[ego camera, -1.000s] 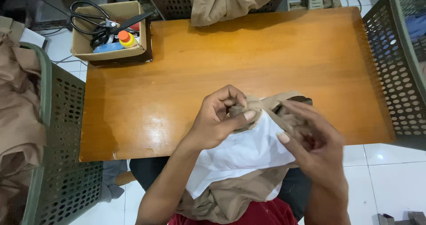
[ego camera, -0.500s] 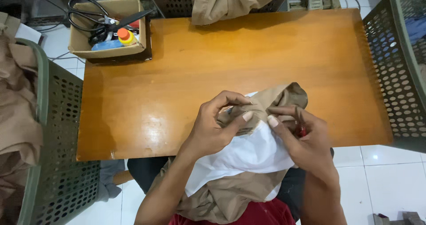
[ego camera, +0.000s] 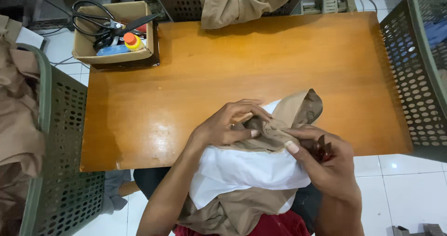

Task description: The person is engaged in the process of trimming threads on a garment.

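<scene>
- My left hand has its fingers curled down, pinching a bunched fold of the tan garment at the near edge of the wooden desk.
- My right hand grips the same fold from the other side, thumb pressed flat on it, with a small dark red tool tucked in my palm.
- The garment's white lining hangs down into my lap.
- Cardboard box with black scissors sits at the far left corner.
- Green perforated baskets stand on both sides.
</scene>
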